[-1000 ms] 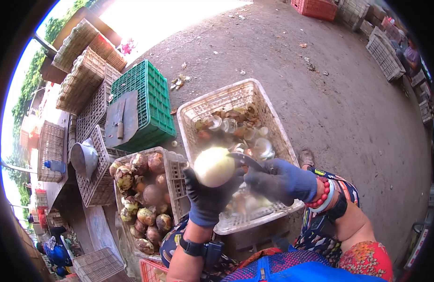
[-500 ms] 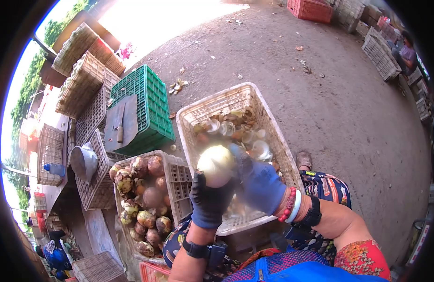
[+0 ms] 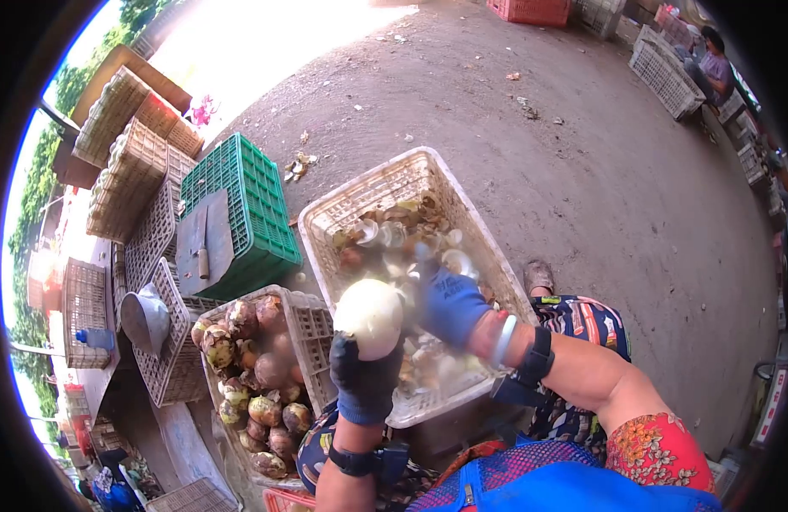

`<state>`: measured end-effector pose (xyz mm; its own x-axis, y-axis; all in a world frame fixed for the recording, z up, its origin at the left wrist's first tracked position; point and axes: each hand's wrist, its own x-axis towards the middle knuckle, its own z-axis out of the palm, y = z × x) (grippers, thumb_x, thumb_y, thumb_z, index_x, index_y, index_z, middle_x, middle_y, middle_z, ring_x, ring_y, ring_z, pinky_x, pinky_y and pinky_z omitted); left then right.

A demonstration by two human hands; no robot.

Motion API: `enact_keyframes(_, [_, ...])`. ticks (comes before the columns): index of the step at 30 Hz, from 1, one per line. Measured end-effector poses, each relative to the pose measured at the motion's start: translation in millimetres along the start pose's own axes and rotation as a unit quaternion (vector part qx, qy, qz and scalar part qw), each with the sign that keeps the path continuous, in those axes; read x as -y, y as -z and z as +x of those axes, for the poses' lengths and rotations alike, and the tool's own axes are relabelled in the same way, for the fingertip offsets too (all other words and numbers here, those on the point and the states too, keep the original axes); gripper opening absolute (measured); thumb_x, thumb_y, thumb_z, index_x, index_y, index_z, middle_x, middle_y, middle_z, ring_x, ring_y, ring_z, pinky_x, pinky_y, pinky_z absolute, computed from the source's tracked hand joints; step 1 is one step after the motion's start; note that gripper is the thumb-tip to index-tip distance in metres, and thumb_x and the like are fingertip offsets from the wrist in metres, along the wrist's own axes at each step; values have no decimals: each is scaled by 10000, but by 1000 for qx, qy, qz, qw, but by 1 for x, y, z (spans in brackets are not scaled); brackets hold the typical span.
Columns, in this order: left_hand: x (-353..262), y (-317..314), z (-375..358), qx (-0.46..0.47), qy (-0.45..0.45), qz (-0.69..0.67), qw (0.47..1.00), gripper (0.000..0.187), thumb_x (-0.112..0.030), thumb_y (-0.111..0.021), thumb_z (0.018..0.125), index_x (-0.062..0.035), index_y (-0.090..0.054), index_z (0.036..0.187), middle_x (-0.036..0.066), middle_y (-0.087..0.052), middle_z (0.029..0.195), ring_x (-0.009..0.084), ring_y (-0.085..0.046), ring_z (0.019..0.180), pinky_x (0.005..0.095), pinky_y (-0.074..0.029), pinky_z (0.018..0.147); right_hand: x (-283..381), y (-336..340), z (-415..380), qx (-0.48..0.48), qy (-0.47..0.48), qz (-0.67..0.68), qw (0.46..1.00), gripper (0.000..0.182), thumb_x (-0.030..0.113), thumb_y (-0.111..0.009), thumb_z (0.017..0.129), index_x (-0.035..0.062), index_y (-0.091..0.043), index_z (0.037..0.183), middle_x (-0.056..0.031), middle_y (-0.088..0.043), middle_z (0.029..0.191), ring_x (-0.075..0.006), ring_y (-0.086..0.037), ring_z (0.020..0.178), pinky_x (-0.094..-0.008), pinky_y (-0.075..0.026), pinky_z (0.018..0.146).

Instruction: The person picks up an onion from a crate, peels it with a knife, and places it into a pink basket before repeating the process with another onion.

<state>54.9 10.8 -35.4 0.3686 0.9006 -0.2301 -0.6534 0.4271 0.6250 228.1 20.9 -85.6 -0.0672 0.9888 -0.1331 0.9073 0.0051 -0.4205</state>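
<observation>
A large, pale peeled onion (image 3: 367,317) rests in my left hand (image 3: 362,380), whose dark-gloved fingers are wrapped round it from below. My right hand (image 3: 456,300), in a blue glove, is just to the right of the onion, apart from it; its fingers are smeared by motion, so I cannot tell what they hold. Beneath both hands stands a dirty white plastic crate (image 3: 488,224) with onion skins and pale peeled layers (image 3: 458,263) in it. To the left, a second crate (image 3: 315,328) is filled with brown-skinned onions (image 3: 264,411).
A green crate (image 3: 262,205) carries a dark board (image 3: 219,235) with a knife (image 3: 203,260) on it. Further left are a metal pan (image 3: 145,320) and stacked crates (image 3: 125,183). A person (image 3: 715,68) sits by a crate (image 3: 665,77) at the far right.
My right hand has drawn away from the onion to the right. The left hand has turned the onion, which now shows an all-white side. The camera view has shifted slightly.
</observation>
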Motion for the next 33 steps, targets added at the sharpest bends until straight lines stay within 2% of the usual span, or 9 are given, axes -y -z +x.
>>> enact_keyframes(2, [-11, -21, -11, -38, -23, 50, 998, 822, -546, -646, 832, -19, -410, 1418, 217, -534, 1328, 369, -542, 1222, 490, -457, 1057, -4, 2, -5, -72, -19, -65, 995, 544, 263, -600, 908, -94, -482, 1303, -218, -654, 991, -345, -682, 691, -471, -546, 609])
enact_keyframes(6, [-20, 5, -6, 38, 69, -163, 983, 928, -609, -661, 789, -49, -372, 1470, 197, -423, 1462, 380, -439, 1319, 510, -331, 1137, -2, 10, -9, -65, -35, 195, 978, 356, 247, -611, 918, -2, -572, 1171, -247, -654, 892, -415, -682, 809, -508, -540, 709])
enact_keyframes(8, [-24, 10, -4, 72, 97, -212, 970, 960, -672, -643, 789, -68, -358, 1478, 207, -398, 1472, 393, -433, 1311, 529, -338, 1122, -9, -6, -7, -98, 34, 230, 968, 324, 235, -621, 922, 11, -594, 1155, -151, -655, 822, -299, -685, 735, -415, -548, 665])
enact_keyframes(11, [-27, 10, -9, 131, 93, -158, 974, 939, -685, -623, 807, -57, -374, 1459, 219, -478, 1397, 351, -511, 1229, 503, -403, 1054, 10, 46, -5, 199, -136, 533, 811, 269, 223, -629, 930, 0, -585, 1074, -82, -674, 806, -201, -666, 722, -324, -542, 678])
enact_keyframes(14, [-47, 0, -40, -11, -31, 112, 993, 1009, -736, -580, 798, 18, -375, 1436, 284, -527, 1314, 381, -598, 1100, 513, -499, 948, -8, 49, -19, 157, 71, 571, 803, 181, 198, -624, 957, 67, -614, 1082, 41, -586, 755, -66, -550, 630, -232, -495, 611])
enact_keyframes(18, [-121, 39, -132, -39, -35, 20, 998, 848, -541, -626, 843, 13, -397, 1443, 264, -546, 1327, 408, -599, 1159, 560, -482, 1002, -29, 13, -17, 257, -293, 800, 456, 78, 119, -591, 966, 60, -603, 1015, -2, -633, 793, -79, -623, 686, -246, -561, 643])
enact_keyframes(20, [-153, 88, -202, -123, -114, 145, 975, 733, -413, -650, 871, -11, -416, 1438, 215, -577, 1312, 358, -626, 1134, 538, -507, 982, -53, -11, -5, 280, -290, 818, 411, 70, 114, -568, 984, 57, -601, 1009, -44, -656, 812, -91, -645, 688, -266, -583, 625])
enact_keyframes(27, [-108, 201, -524, -618, 5, 175, 766, 419, -396, -752, 852, -101, -652, 1132, 42, -690, 884, 158, -662, 698, 312, -593, 580, -27, 12, -11, 302, -224, 773, 510, 295, 318, -553, 1022, 36, -612, 1086, -93, -688, 868, -121, -635, 626, -271, -587, 583])
enact_keyframes(33, [-17, 179, -596, -729, 99, 101, 670, 418, -354, -790, 824, -93, -669, 1127, 54, -699, 882, 167, -633, 625, 318, -537, 507, -19, -22, -17, 320, -272, 728, 541, 257, 328, -601, 995, 73, -610, 1020, -33, -658, 826, -75, -584, 579, -224, -530, 511])
